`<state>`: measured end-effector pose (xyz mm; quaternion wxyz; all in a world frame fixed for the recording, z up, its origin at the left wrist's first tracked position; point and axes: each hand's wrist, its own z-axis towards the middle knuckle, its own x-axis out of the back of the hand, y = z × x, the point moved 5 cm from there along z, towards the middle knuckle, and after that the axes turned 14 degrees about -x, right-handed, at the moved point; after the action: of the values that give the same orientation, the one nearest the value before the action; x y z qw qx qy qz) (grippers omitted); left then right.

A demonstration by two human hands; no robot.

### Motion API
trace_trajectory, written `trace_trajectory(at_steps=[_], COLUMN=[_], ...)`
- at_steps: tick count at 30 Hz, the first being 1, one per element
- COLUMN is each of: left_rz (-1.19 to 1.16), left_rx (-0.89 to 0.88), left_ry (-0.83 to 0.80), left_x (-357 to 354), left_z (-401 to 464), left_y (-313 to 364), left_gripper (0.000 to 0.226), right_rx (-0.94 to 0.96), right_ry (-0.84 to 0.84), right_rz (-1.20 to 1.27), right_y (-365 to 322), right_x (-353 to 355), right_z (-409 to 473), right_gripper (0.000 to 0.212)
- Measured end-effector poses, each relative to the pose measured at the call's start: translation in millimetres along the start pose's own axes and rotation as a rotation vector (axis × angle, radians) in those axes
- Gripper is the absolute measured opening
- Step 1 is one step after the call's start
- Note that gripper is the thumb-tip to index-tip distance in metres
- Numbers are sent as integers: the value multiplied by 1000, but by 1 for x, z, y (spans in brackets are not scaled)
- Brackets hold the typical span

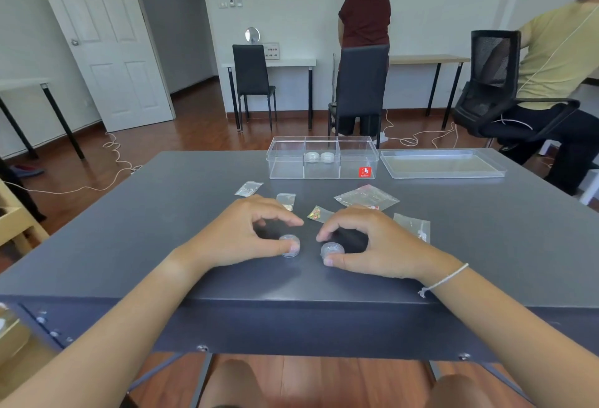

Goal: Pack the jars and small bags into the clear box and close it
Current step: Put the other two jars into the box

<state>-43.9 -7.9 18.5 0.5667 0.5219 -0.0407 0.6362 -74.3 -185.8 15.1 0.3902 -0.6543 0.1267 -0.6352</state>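
Observation:
Two small clear jars stand on the dark table. My left hand [249,232] curls over the left jar [289,245], thumb against its side and fingers arched above it. My right hand [366,242] does the same at the right jar [331,249], thumb touching its near side. Whether either jar is truly gripped is unclear. The clear box [321,158] stands open farther back, with two white-lidded jars [319,157] in its middle compartment. Its lid [442,164] lies flat to the right. Several small bags lie between: one [249,188], another [286,201], a glittery one [317,213], a large one [366,196], and one [413,227] by my right hand.
The table's near edge [291,300] runs just below my wrists. Behind the table are black chairs [358,90], white desks, cables on the wooden floor, a person standing at the back and another seated on an office chair at the right.

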Motion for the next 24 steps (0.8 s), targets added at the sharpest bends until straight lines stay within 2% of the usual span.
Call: trace_trajectory(at_steps=[9, 16, 24], left_rz=[108, 85, 29], left_rx=[-55, -45, -39], left_ry=[-62, -35, 63], left_x=[-4, -3, 16], left_z=[-2, 0, 23], left_y=[3, 1, 1], left_gripper=[24, 22, 20], right_rx=[30, 40, 55], right_ry=[7, 33, 148], right_rz=[-50, -27, 100], right_y=[0, 2, 3], right_x=[-2, 0, 22], right_z=[-1, 0, 9], right_gripper=[19, 17, 17])
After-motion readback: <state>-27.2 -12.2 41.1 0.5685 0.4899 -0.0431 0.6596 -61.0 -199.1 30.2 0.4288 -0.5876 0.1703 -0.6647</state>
